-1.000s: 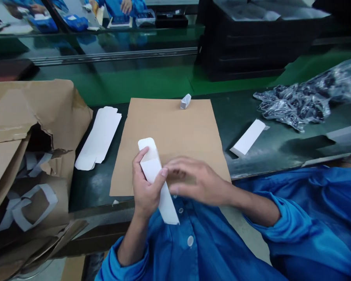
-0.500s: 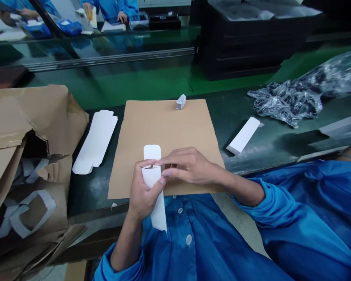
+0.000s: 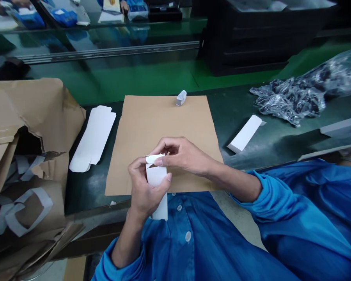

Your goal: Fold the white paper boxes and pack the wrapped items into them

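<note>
My left hand (image 3: 146, 191) grips a narrow white carton (image 3: 157, 180), held upright over the near edge of a brown cardboard sheet (image 3: 152, 125). My right hand (image 3: 183, 155) pinches the carton's top flap, which is bent over the open end. A small folded white piece (image 3: 181, 97) lies at the far edge of the cardboard sheet. Flat white carton blanks (image 3: 93, 136) lie stacked to the left of the sheet, and one assembled white carton (image 3: 245, 133) lies to its right.
A torn brown cardboard box (image 3: 32, 128) with white paper scraps fills the left side. Crumpled clear plastic bags (image 3: 298, 97) lie at the right. Black trays (image 3: 245, 39) are stacked beyond the green conveyor (image 3: 134, 82). Other people in blue work at the far top left.
The carton has turned more upright in my left hand. My right hand moved to its top and folded the flap, which stood straight before, down over the open end.
</note>
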Demonstrator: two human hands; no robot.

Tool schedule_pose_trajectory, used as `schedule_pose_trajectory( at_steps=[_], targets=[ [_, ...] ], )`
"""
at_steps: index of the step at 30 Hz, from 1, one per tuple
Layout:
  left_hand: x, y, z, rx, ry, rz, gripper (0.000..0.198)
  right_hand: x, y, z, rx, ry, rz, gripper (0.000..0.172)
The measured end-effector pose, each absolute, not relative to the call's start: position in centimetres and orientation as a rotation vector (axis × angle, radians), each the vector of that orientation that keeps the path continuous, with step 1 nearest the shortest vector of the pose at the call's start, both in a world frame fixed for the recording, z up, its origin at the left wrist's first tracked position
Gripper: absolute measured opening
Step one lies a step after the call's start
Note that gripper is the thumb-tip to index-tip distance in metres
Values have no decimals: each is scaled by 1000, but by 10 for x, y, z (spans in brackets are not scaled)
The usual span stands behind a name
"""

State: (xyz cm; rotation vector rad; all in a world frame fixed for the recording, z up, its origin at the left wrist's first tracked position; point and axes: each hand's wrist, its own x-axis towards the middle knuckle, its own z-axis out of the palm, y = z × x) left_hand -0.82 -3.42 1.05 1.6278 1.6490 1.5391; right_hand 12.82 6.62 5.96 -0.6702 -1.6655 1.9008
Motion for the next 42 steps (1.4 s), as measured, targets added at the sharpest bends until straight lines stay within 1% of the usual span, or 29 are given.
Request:
schedule_pose_trajectory(
  at_steps=[1,3,5,8,11,14,16,20,23,28,31,32,34,36,37,38,40,41,42],
  targets=[
    [-6,-35,11,1586,1629,1571,71,129,63,60,-675,-1674,1869,21],
    [-6,-36,14,1536,1618,1518,91,131,58,63,-672,-1735,1785,17],
    [-8,-39,17,1565,1643,1386,100,133,53,64,-648,-1828,1671,13],
    [-15,-42,20,1656,1679,1268,92,136,45,63,-574,-1975,1447,15],
    [-18,-45,20,1677,1688,1262,85,138,37,56,-462,-2081,1157,21],
    [-16,-48,19,1682,1697,1238,81,139,29,46,-416,-2093,890,23],
    [-15,-50,18,1686,1681,1196,80,140,27,42,-417,-2113,796,23],
    [-16,-47,19,1697,1666,1162,75,141,31,45,-381,-2215,751,25],
    [-18,-44,23,1716,1677,1172,75,141,33,48,-367,-2219,748,29],
    [-16,-43,24,1631,1649,1134,73,143,28,46,-393,-2360,594,33],
    [-14,-35,19,1435,1684,1231,67,144,45,52,-390,-2512,710,35],
    [-14,-30,16,1321,1696,1306,62,145,59,56,-416,-2564,733,38],
    [-19,-16,9,1019,1639,1496,49,148,101,64,-622,-2669,558,51],
    [-27,0,-1,761,1524,1663,40,151,154,69,-1011,-2674,109,64],
    [-31,8,-6,695,1483,1719,38,152,180,69,-1131,-2658,-16,65],
    [-36,14,-11,671,1473,1758,37,154,204,69,-1202,-2663,-93,62],
    [-45,20,-18,681,1520,1789,40,155,237,65,-1259,-2718,-134,43],
    [-50,19,-20,715,1575,1782,43,155,245,61,-1272,-2750,-145,33],
    [-55,16,-21,802,1675,1752,48,156,247,57,-1285,-2773,-160,26]
  ],
)
